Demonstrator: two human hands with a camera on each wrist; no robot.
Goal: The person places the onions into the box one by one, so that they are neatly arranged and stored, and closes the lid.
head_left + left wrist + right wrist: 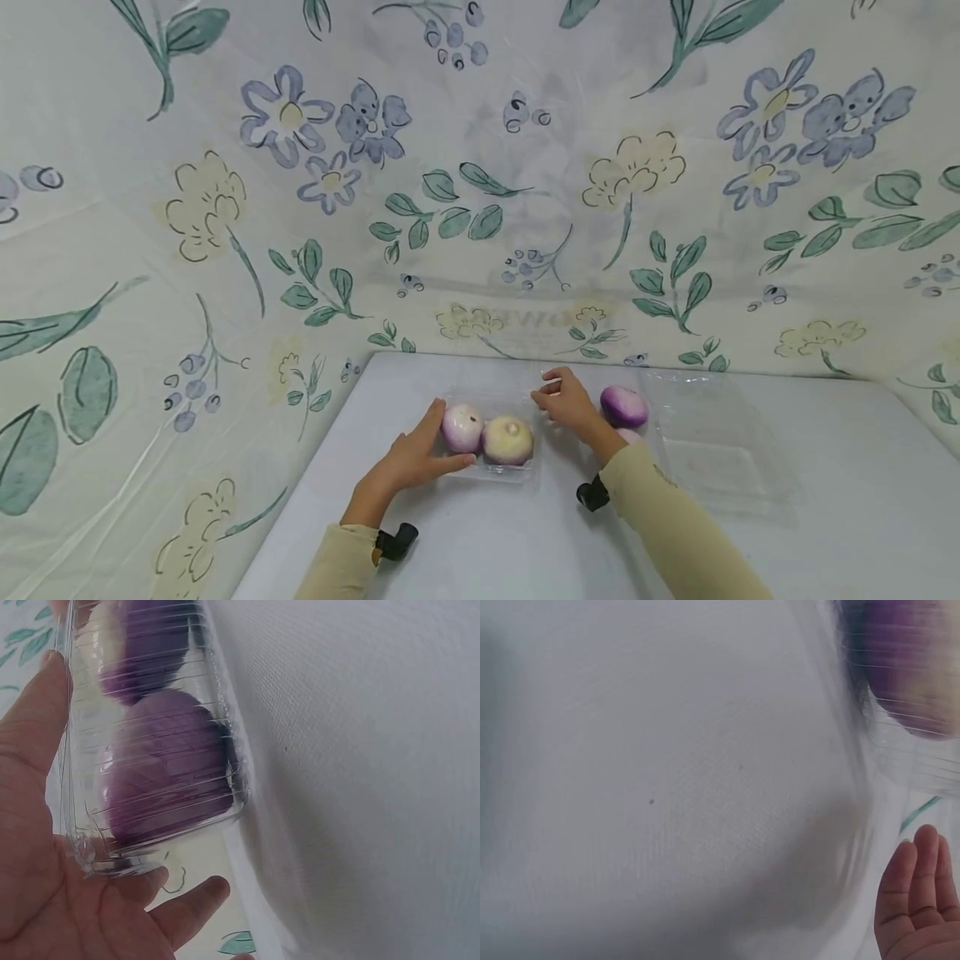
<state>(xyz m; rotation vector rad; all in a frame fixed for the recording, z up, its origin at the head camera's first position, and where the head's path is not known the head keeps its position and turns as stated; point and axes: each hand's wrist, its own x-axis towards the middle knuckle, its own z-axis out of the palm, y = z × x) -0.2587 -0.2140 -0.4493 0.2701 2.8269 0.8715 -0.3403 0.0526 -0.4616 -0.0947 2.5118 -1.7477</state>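
Note:
A clear plastic box holds two purple-and-white onions, a left one and a right one with its pale end up. My left hand grips the box's left end, thumb along the front side and fingers by the back corner. In the left wrist view, the ribbed plastic wall shows between thumb and fingers. My right hand is raised by the box's back right corner, fingers slightly bent. The right wrist view shows its fingers apart from the box, holding nothing visible.
Right of the box, a purple onion lies beside my right wrist, with another onion partly hidden by the forearm. Another clear plastic container lies farther right on the white table. A flowered sheet hangs behind.

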